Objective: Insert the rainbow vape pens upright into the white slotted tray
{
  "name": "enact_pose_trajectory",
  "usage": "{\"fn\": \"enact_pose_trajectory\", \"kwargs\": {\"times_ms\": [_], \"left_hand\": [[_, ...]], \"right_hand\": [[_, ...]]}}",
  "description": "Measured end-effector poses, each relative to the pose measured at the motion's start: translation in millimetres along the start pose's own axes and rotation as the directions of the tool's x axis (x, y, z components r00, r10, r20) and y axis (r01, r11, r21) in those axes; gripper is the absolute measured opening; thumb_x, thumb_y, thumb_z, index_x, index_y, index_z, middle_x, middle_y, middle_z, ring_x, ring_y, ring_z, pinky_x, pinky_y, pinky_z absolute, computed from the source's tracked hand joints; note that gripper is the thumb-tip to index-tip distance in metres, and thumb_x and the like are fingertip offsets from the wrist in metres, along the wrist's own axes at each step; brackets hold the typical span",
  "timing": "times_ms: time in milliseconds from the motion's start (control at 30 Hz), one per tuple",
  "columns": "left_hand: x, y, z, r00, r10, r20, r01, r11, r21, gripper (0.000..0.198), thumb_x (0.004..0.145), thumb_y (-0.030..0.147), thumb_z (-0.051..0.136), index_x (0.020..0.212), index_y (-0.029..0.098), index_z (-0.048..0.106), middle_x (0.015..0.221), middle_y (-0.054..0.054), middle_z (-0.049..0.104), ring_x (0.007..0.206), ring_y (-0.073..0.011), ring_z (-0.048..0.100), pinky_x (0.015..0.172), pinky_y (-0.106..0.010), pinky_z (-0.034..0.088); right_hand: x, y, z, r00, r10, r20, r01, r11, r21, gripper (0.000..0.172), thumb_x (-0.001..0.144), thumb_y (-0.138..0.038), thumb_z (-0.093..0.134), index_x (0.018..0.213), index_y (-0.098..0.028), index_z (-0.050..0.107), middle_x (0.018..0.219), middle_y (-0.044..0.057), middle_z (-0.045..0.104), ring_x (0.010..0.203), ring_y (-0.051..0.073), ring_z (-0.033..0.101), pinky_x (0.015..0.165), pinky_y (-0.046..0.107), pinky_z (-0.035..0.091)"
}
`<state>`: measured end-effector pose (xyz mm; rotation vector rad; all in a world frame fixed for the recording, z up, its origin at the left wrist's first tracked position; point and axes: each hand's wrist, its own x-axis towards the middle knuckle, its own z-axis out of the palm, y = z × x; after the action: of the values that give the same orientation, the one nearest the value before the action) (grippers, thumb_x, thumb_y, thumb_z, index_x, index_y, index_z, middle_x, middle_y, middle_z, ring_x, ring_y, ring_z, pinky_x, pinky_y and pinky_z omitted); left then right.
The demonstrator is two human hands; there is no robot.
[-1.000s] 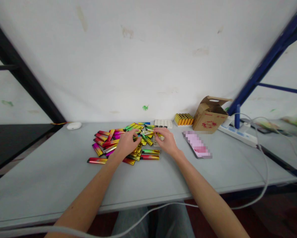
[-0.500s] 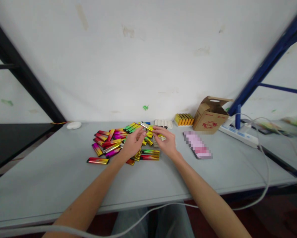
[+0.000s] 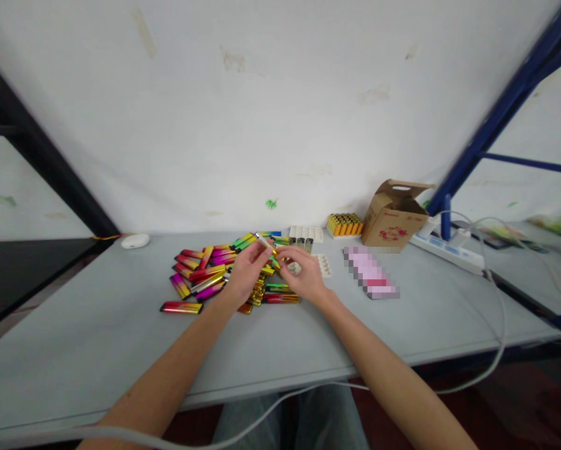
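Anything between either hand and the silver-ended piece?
Nothing visible. The left hand grips the silver-ended piece, and the right hand is right at its near end. The lighter-like pile lies beneath and leftward, not between.

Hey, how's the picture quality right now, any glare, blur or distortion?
Head view: soft, even light; highlights glint on the shiny colored pieces; the phone is pixelated; green items at far right look smeared; the outer edges seem stretched, likely by a wide lens.
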<state>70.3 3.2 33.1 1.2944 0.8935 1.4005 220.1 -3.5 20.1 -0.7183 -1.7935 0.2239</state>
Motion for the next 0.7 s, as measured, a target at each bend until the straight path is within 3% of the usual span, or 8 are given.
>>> {"fn": "enact_pose_trajectory", "kwargs": {"times_ms": [100, 200, 300, 367, 533, 700], "left_hand": [[4, 2, -4.8, 0.997, -0.071, 0.002, 0.071, 0.987, -0.147, 0.021, 0.080, 0.034, 0.064, 0.092, 0.017, 0.061, 0.095, -0.006, 0.067, 0.095, -0.0204, 0.064, 0.087, -0.036, 0.052], [9, 7, -12.4, 0.975, -0.219, 0.041, 0.222, 0.937, -0.270, 0.018, 0.085, 0.031, 0.051, 0.093, 0.017, 0.060, 0.084, -0.006, 0.065, 0.083, -0.0189, 0.065, 0.082, -0.038, 0.055], [11, 12, -18.3, 0.956, -0.281, 0.079, 0.291, 0.909, -0.299, 0.026, 0.088, 0.029, 0.043, 0.099, 0.016, 0.063, 0.088, -0.009, 0.066, 0.078, -0.0183, 0.064, 0.079, -0.038, 0.056], [11, 14, -19.5, 0.950, -0.294, 0.106, 0.313, 0.900, -0.304, 0.030, 0.088, 0.028, 0.042, 0.103, 0.014, 0.064, 0.095, -0.012, 0.068, 0.078, -0.0190, 0.064, 0.078, -0.039, 0.057], [7, 19, -16.6, 0.934, -0.321, 0.157, 0.357, 0.865, -0.353, 0.037, 0.089, 0.024, 0.038, 0.114, 0.011, 0.062, 0.109, -0.017, 0.068, 0.099, -0.0256, 0.066, 0.085, -0.045, 0.056], [7, 19, -15.6, 0.930, -0.320, 0.180, 0.367, 0.840, -0.400, 0.035, 0.090, 0.022, 0.039, 0.117, 0.012, 0.060, 0.118, -0.016, 0.066, 0.115, -0.0264, 0.061, 0.092, -0.044, 0.054]], "right_hand": [[0, 8, -6, 0.996, 0.077, -0.042, -0.080, 0.995, -0.058, 0.018, 0.086, -0.022, 0.050, 0.100, -0.022, 0.062, 0.099, 0.007, 0.070, 0.092, 0.019, 0.065, 0.082, 0.034, 0.054], [2, 19, -16, 0.964, 0.161, -0.214, -0.190, 0.974, -0.126, 0.024, 0.089, -0.030, 0.048, 0.110, -0.020, 0.058, 0.103, 0.009, 0.065, 0.090, 0.020, 0.062, 0.076, 0.032, 0.053], [4, 33, -25, 0.912, 0.205, -0.354, -0.274, 0.949, -0.156, 0.027, 0.093, -0.034, 0.041, 0.110, -0.019, 0.056, 0.104, 0.010, 0.062, 0.090, 0.020, 0.060, 0.076, 0.032, 0.051], [4, 42, -28, 0.895, 0.222, -0.387, -0.309, 0.934, -0.178, 0.029, 0.094, -0.036, 0.039, 0.109, -0.019, 0.057, 0.103, 0.010, 0.062, 0.092, 0.021, 0.059, 0.081, 0.035, 0.050], [-2, 64, -27, 0.891, 0.351, -0.289, -0.421, 0.877, -0.232, 0.040, 0.094, -0.041, 0.038, 0.119, -0.014, 0.054, 0.113, 0.017, 0.063, 0.107, 0.027, 0.058, 0.096, 0.045, 0.043], [-8, 74, -25, 0.835, 0.548, -0.051, -0.544, 0.808, -0.226, 0.055, 0.095, -0.054, 0.032, 0.132, -0.016, 0.048, 0.095, 0.014, 0.070, 0.091, 0.029, 0.067, 0.082, 0.041, 0.049]]}}
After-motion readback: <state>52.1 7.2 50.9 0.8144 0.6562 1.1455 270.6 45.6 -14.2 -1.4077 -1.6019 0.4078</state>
